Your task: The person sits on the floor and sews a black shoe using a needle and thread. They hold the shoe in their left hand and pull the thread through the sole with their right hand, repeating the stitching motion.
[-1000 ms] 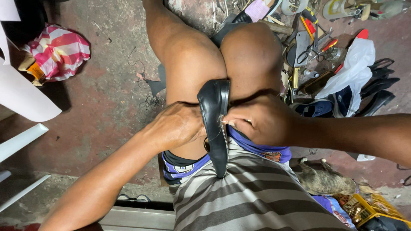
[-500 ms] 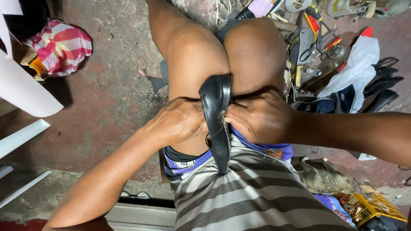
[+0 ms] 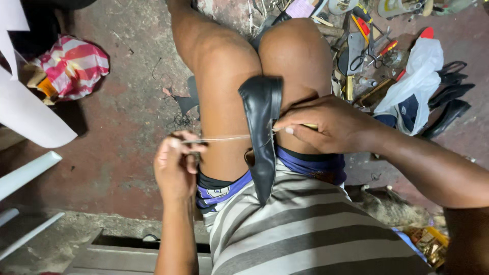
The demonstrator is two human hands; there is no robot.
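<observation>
I see the black shoe [image 3: 262, 135] wedged upright between the knees, my right hand [image 3: 326, 125] pinching a tool against it, my left hand [image 3: 175, 163] gripping the taut thread [image 3: 224, 138].

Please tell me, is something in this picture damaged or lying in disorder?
The black shoe between the knees shows no clear damage; a thread runs taut from it to the left hand. Beside the right hand, tools lie scattered untidily on the floor.
</observation>
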